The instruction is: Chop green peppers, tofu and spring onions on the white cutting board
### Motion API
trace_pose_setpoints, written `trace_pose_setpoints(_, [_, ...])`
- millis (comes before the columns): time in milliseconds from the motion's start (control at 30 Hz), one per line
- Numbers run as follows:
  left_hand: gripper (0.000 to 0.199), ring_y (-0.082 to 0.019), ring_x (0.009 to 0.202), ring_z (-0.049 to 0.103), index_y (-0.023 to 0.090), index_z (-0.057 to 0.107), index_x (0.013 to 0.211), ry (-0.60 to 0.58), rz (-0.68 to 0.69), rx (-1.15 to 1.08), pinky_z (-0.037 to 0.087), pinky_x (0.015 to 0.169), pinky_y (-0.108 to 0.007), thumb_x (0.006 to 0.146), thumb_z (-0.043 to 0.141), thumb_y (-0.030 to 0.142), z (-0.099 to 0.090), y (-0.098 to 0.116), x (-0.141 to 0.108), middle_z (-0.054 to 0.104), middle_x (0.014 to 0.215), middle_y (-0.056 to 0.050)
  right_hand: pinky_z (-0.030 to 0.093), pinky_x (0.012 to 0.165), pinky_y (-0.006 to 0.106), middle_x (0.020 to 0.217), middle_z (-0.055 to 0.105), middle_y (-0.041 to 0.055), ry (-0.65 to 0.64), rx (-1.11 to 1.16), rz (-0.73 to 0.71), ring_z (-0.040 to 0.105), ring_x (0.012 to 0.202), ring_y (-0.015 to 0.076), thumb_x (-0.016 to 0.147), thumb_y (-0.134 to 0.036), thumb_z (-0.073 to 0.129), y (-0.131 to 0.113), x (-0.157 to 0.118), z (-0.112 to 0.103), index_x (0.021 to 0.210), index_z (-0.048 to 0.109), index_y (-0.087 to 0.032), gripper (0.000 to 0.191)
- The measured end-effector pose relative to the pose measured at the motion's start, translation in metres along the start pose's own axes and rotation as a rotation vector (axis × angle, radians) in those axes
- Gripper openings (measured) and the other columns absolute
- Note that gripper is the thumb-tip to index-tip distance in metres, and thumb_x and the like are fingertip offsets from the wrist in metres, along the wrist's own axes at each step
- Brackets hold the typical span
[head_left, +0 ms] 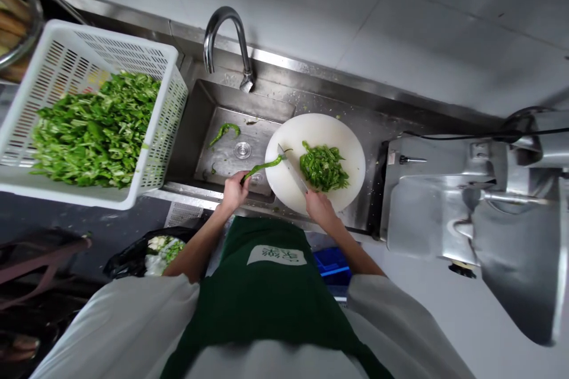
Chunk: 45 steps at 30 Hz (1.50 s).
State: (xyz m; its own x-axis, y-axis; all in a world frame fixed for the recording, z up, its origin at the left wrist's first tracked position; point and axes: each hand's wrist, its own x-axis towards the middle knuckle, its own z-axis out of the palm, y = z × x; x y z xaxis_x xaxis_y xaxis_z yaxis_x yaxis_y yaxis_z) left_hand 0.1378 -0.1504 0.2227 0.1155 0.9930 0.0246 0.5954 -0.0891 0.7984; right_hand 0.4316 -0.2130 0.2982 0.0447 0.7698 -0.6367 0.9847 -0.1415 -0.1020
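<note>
My left hand (234,189) holds a long green pepper (263,167) by its stem end, its tip lying on the left edge of a round white cutting board (347,137). My right hand (319,206) grips a knife (291,168) whose blade crosses the board and meets the pepper's tip. A pile of cut green pepper strips (323,166) lies on the board just right of the blade. The board sits over the right side of a steel sink (213,112).
A white slotted basket (165,130) full of cut greens stands left of the sink. One more green pepper (224,131) lies in the basin under the faucet (226,35). A metal slicing machine (480,201) stands at the right. A black bag of scraps (133,256) sits below.
</note>
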Motion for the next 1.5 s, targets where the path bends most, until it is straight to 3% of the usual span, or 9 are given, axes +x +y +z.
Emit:
trace_pose_setpoints(133, [0.031, -0.017, 0.055, 0.065, 0.016, 0.070, 0.103, 0.132, -0.221, -0.210, 0.052, 0.056, -0.027, 0.091, 0.065, 0.043, -0.012, -0.023, 0.006, 0.070, 0.070, -0.003, 0.052, 0.089, 0.029, 0.112, 0.077, 0.0194, -0.004, 0.005, 0.009, 0.075, 0.108, 0.0270, 0.114, -0.028, 0.036, -0.001, 0.004, -0.002, 0.121, 0.065, -0.010, 0.035])
trace_pose_setpoints(300, [0.032, -0.011, 0.047, 0.056, 0.019, 0.054, 0.093, 0.637, -0.508, -0.437, 0.048, 0.048, -0.023, 0.084, 0.068, 0.046, -0.058, -0.064, 0.000, 0.060, 0.067, 0.004, 0.052, 0.085, 0.030, 0.104, 0.078, 0.0180, 0.071, -0.002, 0.131, 0.077, 0.100, 0.0266, 0.115, -0.028, 0.031, -0.002, -0.015, 0.006, 0.128, 0.061, -0.011, 0.037])
trace_pose_setpoints(467, [0.033, -0.011, 0.052, 0.058, 0.020, 0.051, 0.095, 0.798, -0.505, -0.375, 0.052, 0.052, -0.026, 0.087, 0.067, 0.047, -0.092, -0.065, -0.016, 0.060, 0.071, 0.004, 0.053, 0.083, 0.030, 0.104, 0.078, 0.0163, 0.030, 0.036, 0.120, 0.078, 0.100, 0.0257, 0.113, -0.018, 0.032, -0.036, -0.014, 0.019, 0.129, 0.059, -0.011, 0.033])
trace_pose_setpoints(633, [0.041, -0.014, 0.063, 0.064, 0.017, 0.064, 0.104, 0.568, -0.254, -0.301, 0.054, 0.063, -0.028, 0.087, 0.070, 0.053, -0.084, -0.037, -0.007, 0.067, 0.080, -0.002, 0.051, 0.084, 0.029, 0.103, 0.078, 0.0145, 0.022, 0.100, 0.023, 0.077, 0.099, 0.0243, 0.114, -0.027, 0.034, -0.050, -0.016, 0.015, 0.125, 0.061, -0.015, 0.032])
trace_pose_setpoints(800, [0.031, -0.019, 0.072, 0.065, 0.017, 0.074, 0.099, -0.015, -0.136, -0.245, 0.052, 0.068, -0.030, 0.084, 0.072, 0.044, -0.043, -0.014, 0.034, 0.073, 0.084, -0.006, 0.051, 0.082, 0.030, 0.103, 0.077, 0.0186, 0.063, 0.051, 0.205, 0.077, 0.099, 0.0266, 0.114, -0.027, 0.031, -0.001, -0.035, -0.004, 0.126, 0.060, -0.010, 0.036])
trace_pose_setpoints(900, [0.026, -0.020, 0.078, 0.066, 0.018, 0.072, 0.102, -0.195, -0.058, -0.234, 0.051, 0.075, -0.032, 0.082, 0.069, 0.035, -0.016, -0.002, 0.063, 0.073, 0.086, -0.005, 0.051, 0.084, 0.031, 0.103, 0.078, 0.0185, 0.046, 0.001, 0.165, 0.077, 0.100, 0.0280, 0.114, -0.030, 0.033, 0.016, -0.040, -0.009, 0.126, 0.061, -0.010, 0.036])
trace_pose_setpoints(1167, [0.011, -0.016, 0.063, 0.053, 0.022, 0.057, 0.078, -0.283, 0.058, -0.213, 0.043, 0.063, -0.030, 0.079, 0.067, 0.026, 0.002, 0.003, 0.103, 0.062, 0.068, -0.001, 0.052, 0.090, 0.032, 0.112, 0.077, 0.0190, -0.039, -0.043, 0.045, 0.076, 0.108, 0.0279, 0.114, -0.026, 0.030, -0.009, 0.000, -0.004, 0.131, 0.061, -0.011, 0.038])
trace_pose_setpoints(1367, [0.012, -0.016, 0.061, 0.050, 0.022, 0.060, 0.079, -0.223, 0.071, -0.170, 0.041, 0.059, -0.029, 0.086, 0.065, 0.031, 0.007, -0.009, 0.084, 0.057, 0.066, 0.001, 0.051, 0.090, 0.030, 0.109, 0.077, 0.0188, 0.026, 0.001, 0.029, 0.076, 0.104, 0.0262, 0.114, -0.030, 0.031, -0.014, 0.005, -0.011, 0.128, 0.062, -0.011, 0.039])
trace_pose_setpoints(1500, [0.014, -0.020, 0.073, 0.061, 0.022, 0.061, 0.082, -0.206, 0.078, -0.175, 0.047, 0.068, -0.032, 0.090, 0.063, 0.033, 0.013, -0.018, 0.064, 0.068, 0.078, -0.003, 0.051, 0.091, 0.030, 0.110, 0.077, 0.0189, -0.014, 0.024, 0.012, 0.075, 0.105, 0.0267, 0.114, -0.029, 0.031, -0.026, 0.015, -0.009, 0.129, 0.063, -0.011, 0.039])
